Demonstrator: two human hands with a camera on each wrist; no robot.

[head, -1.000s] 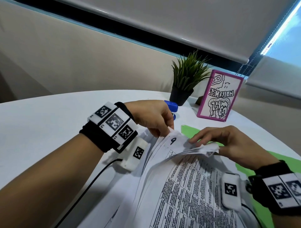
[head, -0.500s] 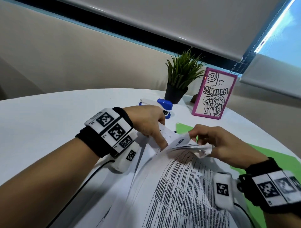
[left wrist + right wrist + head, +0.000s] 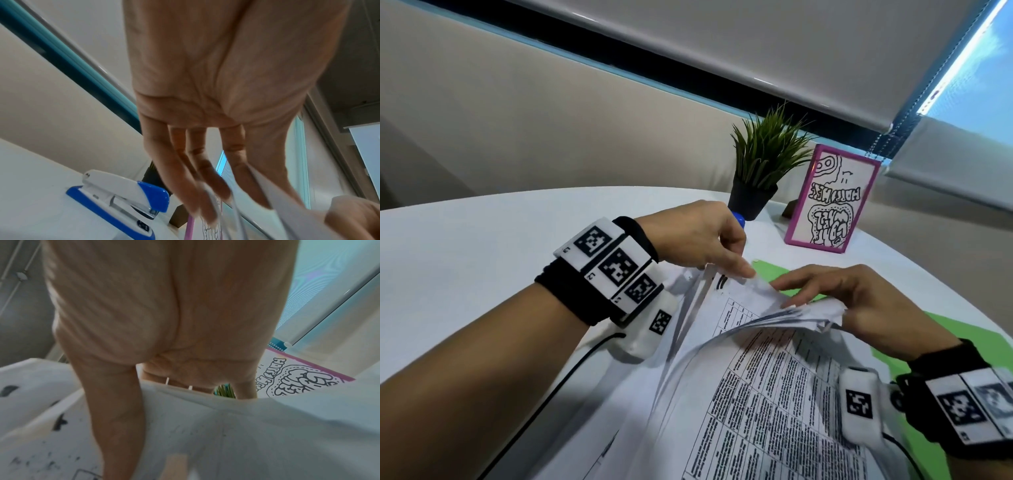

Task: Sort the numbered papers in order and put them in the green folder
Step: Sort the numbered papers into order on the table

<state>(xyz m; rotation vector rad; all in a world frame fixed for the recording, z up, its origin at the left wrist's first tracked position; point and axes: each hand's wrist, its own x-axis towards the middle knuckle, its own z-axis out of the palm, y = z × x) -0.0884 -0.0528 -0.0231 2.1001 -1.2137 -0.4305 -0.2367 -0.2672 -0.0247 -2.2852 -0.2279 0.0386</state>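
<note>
A stack of white printed papers (image 3: 763,394) lies on the white table, partly over the green folder (image 3: 941,329). My left hand (image 3: 709,246) pinches the lifted far corner of the upper sheets (image 3: 265,201); a handwritten number there is mostly hidden by my fingers. My right hand (image 3: 859,301) grips a curled bundle of sheet corners (image 3: 811,315), thumb underneath and fingers on top. The right wrist view shows that thumb (image 3: 115,418) pressed on the paper (image 3: 236,434).
A blue and white stapler (image 3: 123,198) sits just beyond my left hand. A potted green plant (image 3: 760,168) and a pink-framed drawing (image 3: 832,202) stand at the table's far side. Wrist cables trail over the table (image 3: 465,260).
My left hand has peeled the sheet marked 9 back, so the number no longer shows. Both hands moved slightly closer together at the papers' far corner.
</note>
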